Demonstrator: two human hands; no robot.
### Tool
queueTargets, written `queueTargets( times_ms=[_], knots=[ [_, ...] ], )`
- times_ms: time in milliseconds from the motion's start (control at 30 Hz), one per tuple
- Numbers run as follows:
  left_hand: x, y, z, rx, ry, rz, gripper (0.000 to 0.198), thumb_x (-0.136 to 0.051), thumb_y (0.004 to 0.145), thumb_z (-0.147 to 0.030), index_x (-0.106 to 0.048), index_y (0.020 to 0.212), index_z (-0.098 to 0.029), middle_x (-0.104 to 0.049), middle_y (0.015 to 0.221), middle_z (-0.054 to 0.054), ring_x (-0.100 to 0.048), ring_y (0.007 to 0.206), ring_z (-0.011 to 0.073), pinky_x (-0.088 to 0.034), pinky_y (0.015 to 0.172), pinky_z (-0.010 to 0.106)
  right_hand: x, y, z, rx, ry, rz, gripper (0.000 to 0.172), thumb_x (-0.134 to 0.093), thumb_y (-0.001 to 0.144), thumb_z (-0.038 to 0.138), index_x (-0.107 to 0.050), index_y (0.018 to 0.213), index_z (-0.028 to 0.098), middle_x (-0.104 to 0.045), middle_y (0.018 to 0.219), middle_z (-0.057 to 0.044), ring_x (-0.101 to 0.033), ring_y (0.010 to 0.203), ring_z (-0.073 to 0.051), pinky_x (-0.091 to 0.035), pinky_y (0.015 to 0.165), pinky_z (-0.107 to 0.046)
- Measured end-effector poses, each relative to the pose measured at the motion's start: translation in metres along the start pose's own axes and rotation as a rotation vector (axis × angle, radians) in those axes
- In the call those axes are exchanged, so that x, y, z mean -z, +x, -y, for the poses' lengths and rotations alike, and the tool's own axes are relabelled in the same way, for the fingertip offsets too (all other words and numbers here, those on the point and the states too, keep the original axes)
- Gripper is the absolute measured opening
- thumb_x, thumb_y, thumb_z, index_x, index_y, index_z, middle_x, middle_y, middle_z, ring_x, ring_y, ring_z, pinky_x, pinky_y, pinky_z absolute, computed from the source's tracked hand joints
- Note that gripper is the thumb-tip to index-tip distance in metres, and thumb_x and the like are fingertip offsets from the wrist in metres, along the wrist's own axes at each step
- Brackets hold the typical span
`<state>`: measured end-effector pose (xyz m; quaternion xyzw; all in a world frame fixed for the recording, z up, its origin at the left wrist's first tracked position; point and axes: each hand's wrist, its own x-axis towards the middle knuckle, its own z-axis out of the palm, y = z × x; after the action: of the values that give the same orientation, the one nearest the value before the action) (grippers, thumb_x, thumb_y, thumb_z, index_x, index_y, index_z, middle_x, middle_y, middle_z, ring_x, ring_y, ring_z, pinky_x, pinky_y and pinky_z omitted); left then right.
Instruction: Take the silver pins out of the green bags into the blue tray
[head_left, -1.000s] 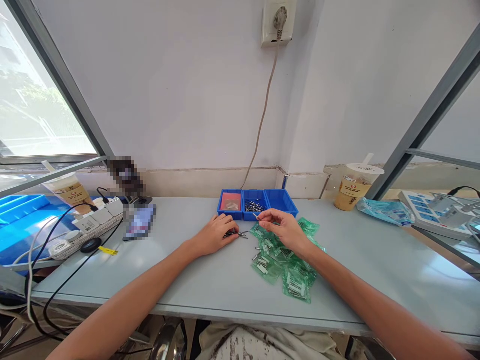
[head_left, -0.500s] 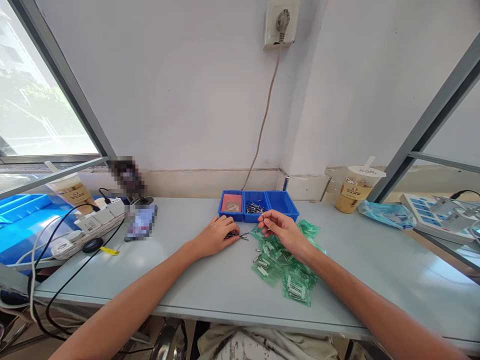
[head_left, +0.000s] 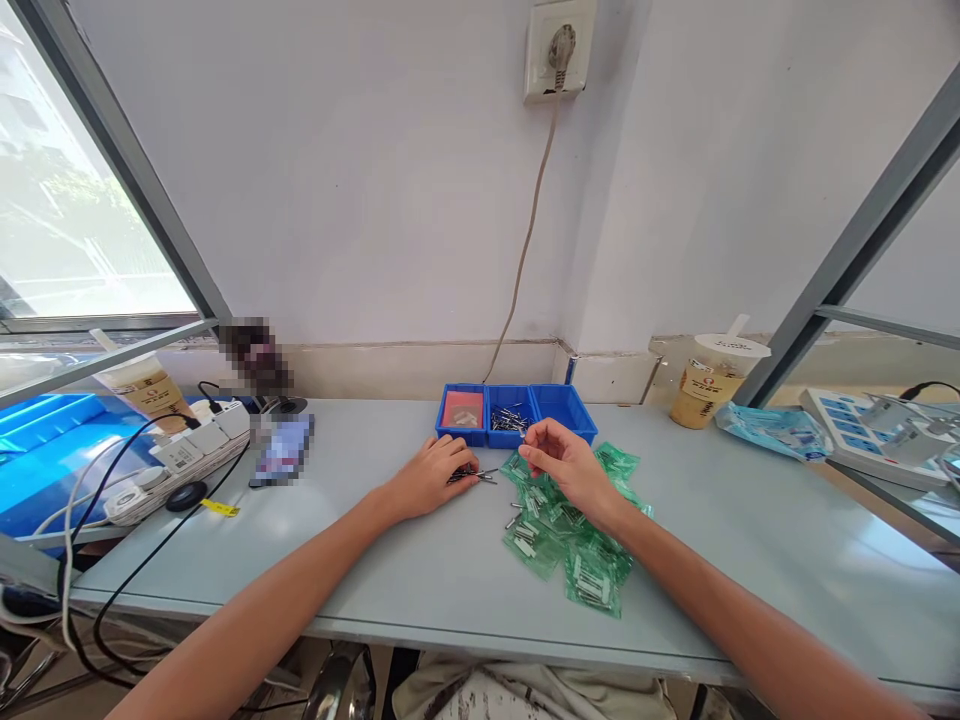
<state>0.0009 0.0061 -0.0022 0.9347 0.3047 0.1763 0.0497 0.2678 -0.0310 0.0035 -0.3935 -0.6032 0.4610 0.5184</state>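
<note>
My left hand (head_left: pixel 437 475) rests on the table, its fingers curled over a small heap of thin metal pins (head_left: pixel 484 476) that stick out past the fingertips. Just right of it, my right hand (head_left: pixel 564 462) is raised with thumb and forefinger pinched together. Something tiny and pale shows at those fingertips, too small to name. Behind both hands stands a blue three-compartment bin (head_left: pixel 471 437). Its left compartment holds a reddish piece (head_left: pixel 463 408), and the middle one loose metal pins (head_left: pixel 510 418). Under and below my right hand lie several green plastic bags (head_left: pixel 592 583) with metal pieces inside.
A drink cup (head_left: pixel 705 388), a blue packet (head_left: pixel 772 430) and a white device with blue keys (head_left: pixel 844 425) stand at the right. Leftward are a power strip (head_left: pixel 191 450) with cables, a phone (head_left: pixel 283 447), another cup (head_left: pixel 146 388) and blue trays (head_left: pixel 52 470).
My right hand has shifted very slightly, its fingers still pinched near the bin's front. My left hand stays over the pins, and the view has tilted a touch.
</note>
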Motion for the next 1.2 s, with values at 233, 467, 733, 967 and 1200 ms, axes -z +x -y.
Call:
queueTargets(
  times_ms=[233,467,733,967,1200],
  knots=[
    [0.001,-0.001,-0.001,0.006,0.0,0.0,0.016,-0.055,0.107,-0.037,-0.064,0.107,-0.023,-0.064,0.105,0.003,-0.055,0.1,0.0215,-0.038,0.085,0.035,-0.003,0.0,0.007,0.0,0.003,0.0,0.028,-0.078,0.087,0.048,-0.063,0.093,0.024,-0.059,0.09,0.0,-0.054,0.072,-0.015,-0.051,0.064,-0.03],
    [0.001,-0.001,-0.001,0.002,0.004,0.002,0.017,-0.055,0.107,-0.037,-0.063,0.108,-0.023,-0.064,0.106,0.003,-0.055,0.1,0.0212,-0.038,0.086,0.035,-0.004,-0.004,0.012,-0.137,0.106,0.067,0.037,-0.073,0.089,0.057,-0.069,0.101,0.022,-0.059,0.09,-0.001,-0.055,0.073,-0.014,-0.049,0.068,-0.03],
    [0.001,-0.002,-0.001,-0.003,0.015,-0.005,0.017,-0.054,0.107,-0.037,-0.065,0.108,-0.023,-0.064,0.105,0.003,-0.055,0.101,0.0219,-0.039,0.087,0.036,-0.004,-0.003,0.008,-0.094,0.06,0.012,0.034,-0.079,0.084,0.053,-0.068,0.098,0.023,-0.061,0.091,0.0,-0.053,0.071,-0.014,-0.049,0.065,-0.029],
    [0.001,-0.002,0.0,-0.009,0.01,0.0,0.02,-0.052,0.108,-0.038,-0.065,0.11,-0.023,-0.064,0.106,0.003,-0.055,0.102,0.0217,-0.039,0.088,0.036,0.002,0.003,-0.003,0.015,-0.103,-0.061,0.029,-0.082,0.082,0.046,-0.066,0.089,0.023,-0.057,0.079,0.001,-0.051,0.075,-0.018,-0.048,0.062,-0.029],
    [0.0,-0.001,0.0,0.001,-0.008,-0.001,0.027,-0.048,0.109,-0.043,-0.065,0.109,-0.023,-0.065,0.106,0.005,-0.056,0.101,0.0226,-0.039,0.086,0.036,0.003,0.001,0.002,-0.011,-0.065,-0.058,0.032,-0.082,0.08,0.051,-0.065,0.088,0.024,-0.059,0.083,0.0,-0.052,0.074,-0.018,-0.049,0.064,-0.03]
  ],
)
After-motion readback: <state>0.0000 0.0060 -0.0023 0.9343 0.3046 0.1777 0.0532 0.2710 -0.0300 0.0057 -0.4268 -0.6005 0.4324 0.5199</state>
